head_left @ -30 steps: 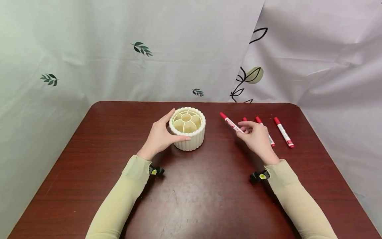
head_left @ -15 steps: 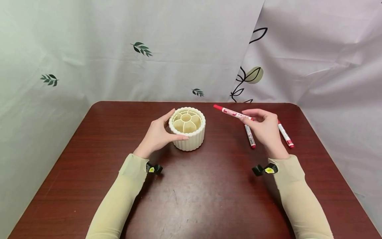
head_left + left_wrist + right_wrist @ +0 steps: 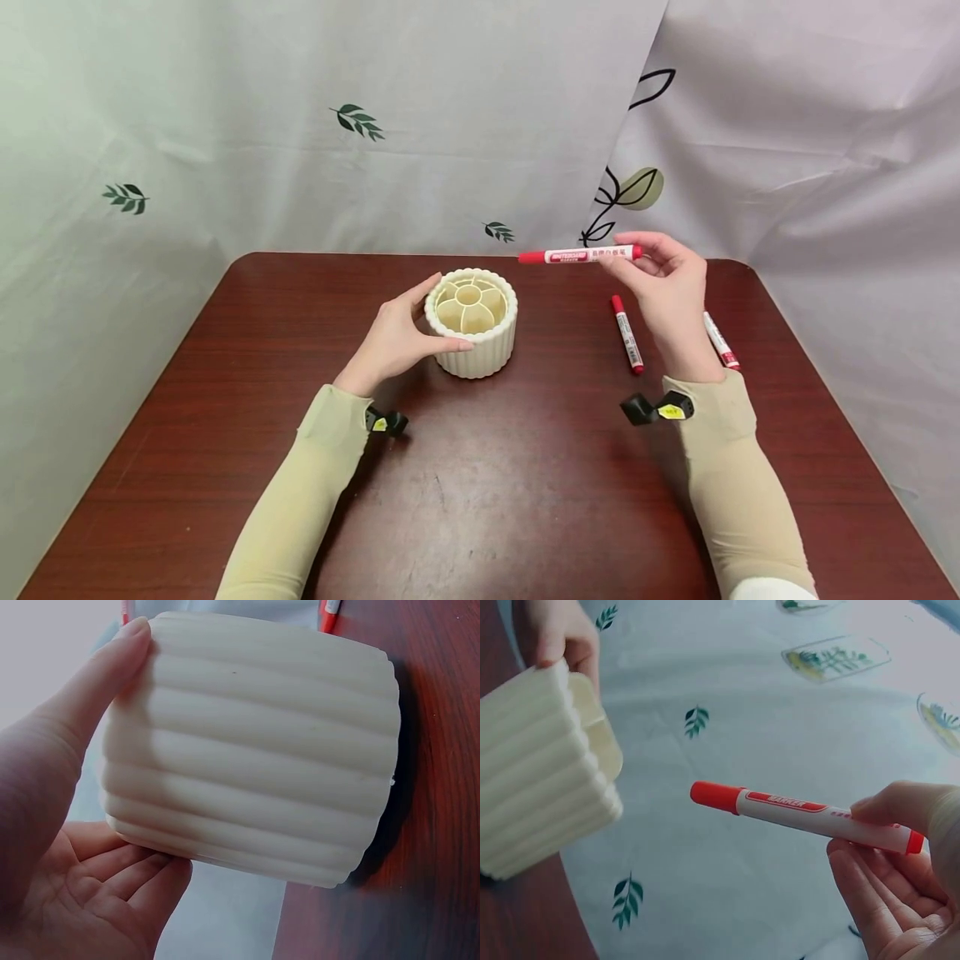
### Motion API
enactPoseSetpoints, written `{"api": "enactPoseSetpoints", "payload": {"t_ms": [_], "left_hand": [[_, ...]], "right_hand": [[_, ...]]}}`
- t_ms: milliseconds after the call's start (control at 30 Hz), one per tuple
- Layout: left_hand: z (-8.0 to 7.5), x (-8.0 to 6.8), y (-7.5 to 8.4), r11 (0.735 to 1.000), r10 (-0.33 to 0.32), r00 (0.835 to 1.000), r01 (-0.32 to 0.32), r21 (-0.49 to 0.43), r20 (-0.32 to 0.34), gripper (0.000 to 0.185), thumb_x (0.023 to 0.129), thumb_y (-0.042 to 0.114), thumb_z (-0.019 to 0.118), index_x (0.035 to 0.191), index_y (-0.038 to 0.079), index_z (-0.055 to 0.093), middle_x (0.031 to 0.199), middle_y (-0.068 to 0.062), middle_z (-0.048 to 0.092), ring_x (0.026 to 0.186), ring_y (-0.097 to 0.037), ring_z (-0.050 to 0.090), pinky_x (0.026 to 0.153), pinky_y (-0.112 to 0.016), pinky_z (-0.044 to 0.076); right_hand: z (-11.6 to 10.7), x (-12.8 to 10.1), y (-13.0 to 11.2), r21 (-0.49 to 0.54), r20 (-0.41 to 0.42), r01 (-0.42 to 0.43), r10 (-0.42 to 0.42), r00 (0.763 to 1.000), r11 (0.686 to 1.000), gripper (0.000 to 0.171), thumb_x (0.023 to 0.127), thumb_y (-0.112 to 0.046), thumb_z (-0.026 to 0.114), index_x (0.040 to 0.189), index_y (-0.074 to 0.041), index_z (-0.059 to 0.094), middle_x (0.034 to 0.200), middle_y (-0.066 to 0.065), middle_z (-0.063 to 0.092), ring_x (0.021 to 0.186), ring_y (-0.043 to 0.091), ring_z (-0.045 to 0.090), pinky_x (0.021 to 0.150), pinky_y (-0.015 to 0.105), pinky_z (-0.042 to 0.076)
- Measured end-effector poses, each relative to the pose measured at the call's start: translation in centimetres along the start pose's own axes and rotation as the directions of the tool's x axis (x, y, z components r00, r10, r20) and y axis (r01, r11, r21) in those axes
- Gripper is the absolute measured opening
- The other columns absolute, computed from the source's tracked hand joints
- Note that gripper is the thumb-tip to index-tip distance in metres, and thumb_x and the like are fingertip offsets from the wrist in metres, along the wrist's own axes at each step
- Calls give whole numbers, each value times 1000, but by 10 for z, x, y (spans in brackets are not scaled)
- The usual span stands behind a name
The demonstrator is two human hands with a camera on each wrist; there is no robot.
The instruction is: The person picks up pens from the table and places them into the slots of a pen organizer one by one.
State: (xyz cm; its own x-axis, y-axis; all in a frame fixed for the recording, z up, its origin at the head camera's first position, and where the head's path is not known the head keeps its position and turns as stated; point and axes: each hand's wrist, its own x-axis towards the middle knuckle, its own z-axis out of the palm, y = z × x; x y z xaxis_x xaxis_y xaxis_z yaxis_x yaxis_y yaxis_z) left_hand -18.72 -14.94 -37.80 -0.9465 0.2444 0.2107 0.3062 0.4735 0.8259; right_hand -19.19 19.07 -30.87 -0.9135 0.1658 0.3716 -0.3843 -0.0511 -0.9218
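A round cream pen holder (image 3: pixel 476 354) with ribbed sides and flower-shaped compartments stands on the table. My left hand (image 3: pixel 393 337) grips its left side, thumb along the near wall and fingers round the far side; the left wrist view shows the thumb tip (image 3: pixel 137 631) at the rim. My right hand (image 3: pixel 667 283) pinches a red-and-white whiteboard marker (image 3: pixel 577 255) near its rear end. In the head view the marker lies nearly level, its red cap pointing left, up and right of the holder. The right wrist view shows thumb and fingers on the marker (image 3: pixel 795 812).
One red-capped marker (image 3: pixel 627 335) lies on the dark red wooden table (image 3: pixel 480 492) below the right hand. Another marker (image 3: pixel 722 342) lies further right, partly hidden by the right wrist. A white curtain (image 3: pixel 450 125) with leaf prints hangs behind the table.
My right hand has lifted the marker off the table and raised it, turning it from slanted to nearly level with the cap further left. The left hand and pen holder have barely moved.
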Motion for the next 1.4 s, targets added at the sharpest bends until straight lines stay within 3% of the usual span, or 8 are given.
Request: {"api": "enactPoseSetpoints", "payload": {"t_ms": [200,333,567,767,1000,1400], "left_hand": [[-1,0,-1,1000,-6,1000,6,-22,9,110,67,41,97,157,11,40,151,1,49,130,-14,54,108,-29,43],[-2,0,-1,1000,-9,1000,9,-26,14,110,67,41,97,157,11,40,151,1,49,131,-15,54,108,-30,43],[-3,0,-1,1000,-15,1000,15,-19,14,110,68,42,96,157,12,40,151,1,50,130,-14,54,108,-31,43],[-3,0,0,1000,-18,1000,18,-18,16,110,68,42,96,157,12,40,151,1,50,130,-15,55,108,-32,43],[-2,-1,1,1000,-18,1000,18,-18,16,110,67,42,96,157,13,40,150,1,50,130,-15,55,108,-32,44],[-2,0,0,1000,-13,1000,13,-14,18,111,67,45,96,157,13,40,149,1,51,129,-16,56,107,-34,45]], "right_hand": [[15,1,-9,66,37,16,-19,999,998,30,77,6,86,105,5,76,89,9,72,76,16,70,75,23,58],[22,0,-11,51,78,6,-10,997,999,29,79,4,85,106,3,76,93,10,72,80,18,70,76,24,57],[36,0,-3,-65,167,2,9,986,998,28,80,0,85,107,-2,77,92,6,72,79,15,71,71,21,55],[49,-1,10,-188,266,-2,53,962,982,29,82,-8,86,109,-6,78,93,8,74,81,19,72,75,26,59],[62,-1,25,-256,355,8,86,931,967,29,87,-11,82,115,-5,76,99,8,74,84,21,72,76,27,58],[73,0,42,-321,414,-1,141,899,947,26,88,-13,82,111,-2,75,100,9,75,85,23,72,77,29,59]]}}
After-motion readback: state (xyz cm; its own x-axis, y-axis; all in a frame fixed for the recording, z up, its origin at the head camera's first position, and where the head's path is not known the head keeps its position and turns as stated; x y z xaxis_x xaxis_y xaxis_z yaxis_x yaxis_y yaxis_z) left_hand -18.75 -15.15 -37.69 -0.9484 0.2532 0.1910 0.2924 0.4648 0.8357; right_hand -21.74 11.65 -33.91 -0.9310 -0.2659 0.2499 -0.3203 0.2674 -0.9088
